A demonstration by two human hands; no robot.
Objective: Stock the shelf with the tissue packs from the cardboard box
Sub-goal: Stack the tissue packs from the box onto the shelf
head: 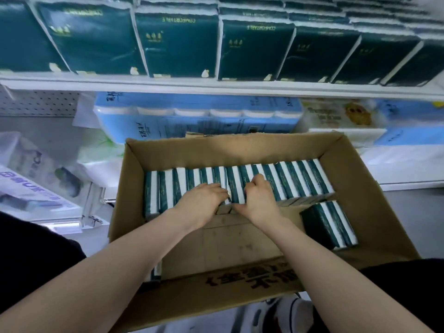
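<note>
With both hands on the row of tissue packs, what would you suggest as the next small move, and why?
Probably lift that bunch straight up, clear of the cardboard box: the left hand and right hand grip a few tissue packs mid-row, and they stand tightly packed.

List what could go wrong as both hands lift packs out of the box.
The left hand and right hand grip the middle of the upright row of tissue packs; lifting those could let neighbours tip into the gap. A bundle squeezed from both ends may shed packs. The upper shelf already looks packed with green packs, so space may be short.
</note>
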